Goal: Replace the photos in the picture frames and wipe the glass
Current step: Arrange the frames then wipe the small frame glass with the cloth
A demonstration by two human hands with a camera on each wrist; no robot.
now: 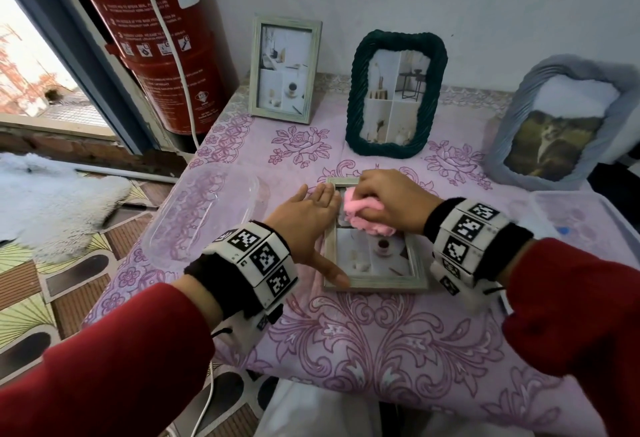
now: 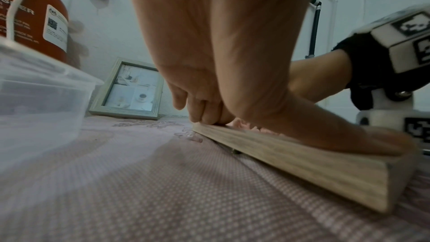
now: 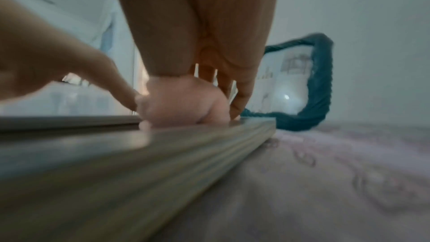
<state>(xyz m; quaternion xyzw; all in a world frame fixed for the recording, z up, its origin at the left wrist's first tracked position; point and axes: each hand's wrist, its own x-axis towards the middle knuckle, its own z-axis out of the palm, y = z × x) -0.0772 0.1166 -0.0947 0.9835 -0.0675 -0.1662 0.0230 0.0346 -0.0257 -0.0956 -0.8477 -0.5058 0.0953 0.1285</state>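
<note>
Flat wooden frame (image 1: 375, 279) lies glass-up near the middle of the table (image 1: 381, 350), a bit toward the front edge. Left hand (image 1: 304, 225) pins its left rail — fingers straight, spread, holding nothing. Right hand (image 1: 388, 204) has a closed grip around a bunched pink cloth (image 1: 363, 216), pressed on the upper half of the glass. Standing along the back edge: pale wooden frame (image 1: 284, 69) at left, dark green frame (image 1: 394, 93) in the middle, grey-blue frame (image 1: 568, 121) at the right corner. Clear plastic tray (image 1: 201, 215) by the left edge. Red fire extinguisher (image 1: 152, 38) beyond the back-left corner.
</note>
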